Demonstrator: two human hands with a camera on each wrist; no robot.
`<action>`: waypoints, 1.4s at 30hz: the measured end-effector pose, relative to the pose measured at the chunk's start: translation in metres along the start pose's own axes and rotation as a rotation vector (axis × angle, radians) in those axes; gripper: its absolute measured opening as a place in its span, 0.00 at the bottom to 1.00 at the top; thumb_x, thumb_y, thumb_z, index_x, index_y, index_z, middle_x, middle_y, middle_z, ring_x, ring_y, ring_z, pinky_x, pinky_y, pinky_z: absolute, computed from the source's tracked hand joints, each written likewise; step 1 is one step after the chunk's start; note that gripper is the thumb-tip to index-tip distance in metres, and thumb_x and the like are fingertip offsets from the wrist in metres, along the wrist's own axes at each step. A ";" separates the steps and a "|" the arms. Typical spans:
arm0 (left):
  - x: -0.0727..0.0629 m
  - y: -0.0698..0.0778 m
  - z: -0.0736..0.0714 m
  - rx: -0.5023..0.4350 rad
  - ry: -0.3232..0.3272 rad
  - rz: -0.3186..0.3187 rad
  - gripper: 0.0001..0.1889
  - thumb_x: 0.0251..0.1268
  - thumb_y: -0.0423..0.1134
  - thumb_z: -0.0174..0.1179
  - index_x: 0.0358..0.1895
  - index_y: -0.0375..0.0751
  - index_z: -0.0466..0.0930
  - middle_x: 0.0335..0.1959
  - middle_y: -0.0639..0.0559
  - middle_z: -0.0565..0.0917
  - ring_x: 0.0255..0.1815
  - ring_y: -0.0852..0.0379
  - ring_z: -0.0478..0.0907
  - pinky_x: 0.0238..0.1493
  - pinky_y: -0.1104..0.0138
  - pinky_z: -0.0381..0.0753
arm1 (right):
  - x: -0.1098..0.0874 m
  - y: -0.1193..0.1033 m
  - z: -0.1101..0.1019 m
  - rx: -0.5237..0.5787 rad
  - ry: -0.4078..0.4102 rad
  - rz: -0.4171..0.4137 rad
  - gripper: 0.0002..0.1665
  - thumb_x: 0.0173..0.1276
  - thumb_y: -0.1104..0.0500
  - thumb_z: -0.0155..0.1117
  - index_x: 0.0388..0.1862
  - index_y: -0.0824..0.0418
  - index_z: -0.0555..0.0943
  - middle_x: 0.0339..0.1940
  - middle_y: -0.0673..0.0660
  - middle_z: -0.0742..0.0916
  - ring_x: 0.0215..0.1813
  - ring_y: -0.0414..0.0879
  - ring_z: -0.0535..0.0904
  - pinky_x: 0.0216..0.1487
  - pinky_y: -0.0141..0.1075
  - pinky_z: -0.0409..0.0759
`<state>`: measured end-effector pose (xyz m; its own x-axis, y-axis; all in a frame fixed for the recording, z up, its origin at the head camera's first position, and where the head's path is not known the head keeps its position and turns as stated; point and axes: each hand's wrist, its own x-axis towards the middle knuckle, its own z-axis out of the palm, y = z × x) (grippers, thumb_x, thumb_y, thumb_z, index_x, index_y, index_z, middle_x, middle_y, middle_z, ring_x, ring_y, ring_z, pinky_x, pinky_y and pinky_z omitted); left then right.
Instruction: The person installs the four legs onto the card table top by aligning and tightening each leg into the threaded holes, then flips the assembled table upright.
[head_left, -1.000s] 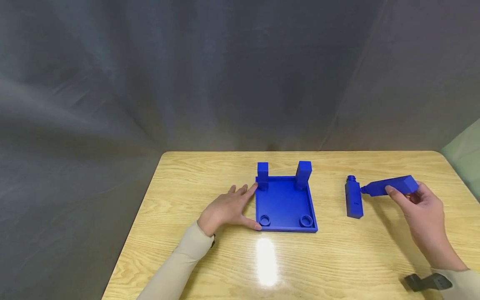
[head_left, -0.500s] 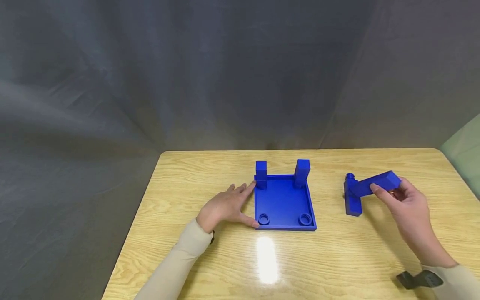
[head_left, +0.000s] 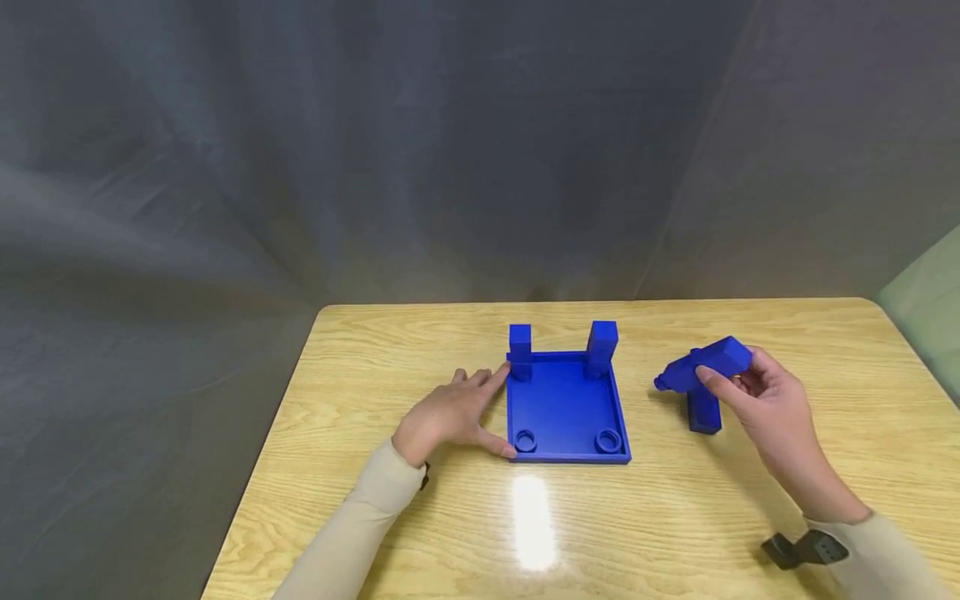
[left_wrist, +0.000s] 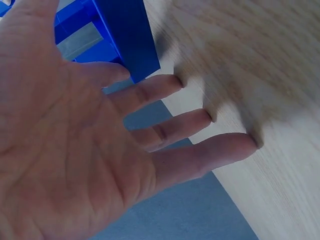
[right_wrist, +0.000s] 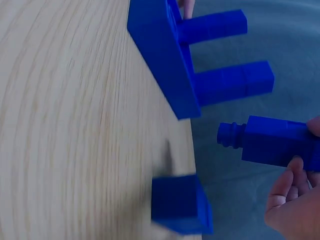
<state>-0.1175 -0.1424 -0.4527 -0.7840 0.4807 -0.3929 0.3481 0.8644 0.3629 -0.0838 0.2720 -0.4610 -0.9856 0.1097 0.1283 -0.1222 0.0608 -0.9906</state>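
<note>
A blue square tabletop [head_left: 566, 408] with a raised rim lies on the table, two blue legs upright at its back corners and ring sockets at its front corners. My left hand [head_left: 450, 419] rests spread at its left side, index finger and thumb touching the edge. In the left wrist view those fingers [left_wrist: 175, 165] look straight. My right hand [head_left: 772, 408] pinches the square end of a loose blue leg [head_left: 723, 356] above the table. This leg tilts, its threaded tip down and toward the tabletop. Beneath it lies another loose blue leg [head_left: 703, 413], partly hidden.
The wooden table [head_left: 420, 533] has a back edge against a dark grey curtain [head_left: 480, 167]. Green cloth [head_left: 930, 292] shows at the right. A dark strap device [head_left: 806, 548] is on the right wrist.
My right hand has carried its leg leftward, passing over the lying leg, with the threaded tip now left of it. The left hand has stayed at the tabletop's edge.
</note>
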 end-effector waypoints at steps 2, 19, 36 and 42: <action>0.001 0.000 -0.001 0.004 0.000 0.000 0.70 0.56 0.73 0.77 0.93 0.55 0.39 0.89 0.40 0.56 0.85 0.23 0.51 0.75 0.36 0.68 | -0.001 -0.004 0.006 -0.052 -0.009 -0.003 0.12 0.74 0.70 0.74 0.49 0.55 0.87 0.33 0.46 0.84 0.33 0.38 0.74 0.32 0.24 0.75; -0.002 0.003 0.003 -0.017 0.003 -0.035 0.70 0.58 0.71 0.77 0.93 0.56 0.36 0.89 0.40 0.53 0.85 0.25 0.51 0.78 0.37 0.64 | -0.010 -0.013 0.054 -0.076 -0.144 -0.044 0.09 0.76 0.68 0.73 0.52 0.62 0.84 0.31 0.47 0.82 0.30 0.38 0.73 0.28 0.29 0.73; -0.002 0.006 0.000 -0.051 -0.018 -0.052 0.69 0.58 0.70 0.77 0.93 0.57 0.36 0.90 0.41 0.52 0.86 0.26 0.49 0.78 0.38 0.64 | -0.014 -0.007 0.095 -0.045 -0.244 -0.014 0.13 0.77 0.66 0.73 0.44 0.67 0.75 0.26 0.50 0.70 0.28 0.43 0.67 0.28 0.34 0.68; -0.001 0.006 -0.001 -0.054 -0.017 -0.051 0.69 0.58 0.70 0.77 0.93 0.57 0.36 0.90 0.41 0.52 0.86 0.25 0.49 0.78 0.38 0.64 | -0.016 -0.006 0.106 -0.039 -0.259 -0.004 0.15 0.76 0.66 0.74 0.44 0.70 0.74 0.27 0.52 0.71 0.29 0.44 0.69 0.28 0.32 0.68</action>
<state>-0.1151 -0.1379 -0.4493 -0.7908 0.4394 -0.4262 0.2798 0.8787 0.3867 -0.0797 0.1643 -0.4617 -0.9828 -0.1477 0.1106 -0.1261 0.0997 -0.9870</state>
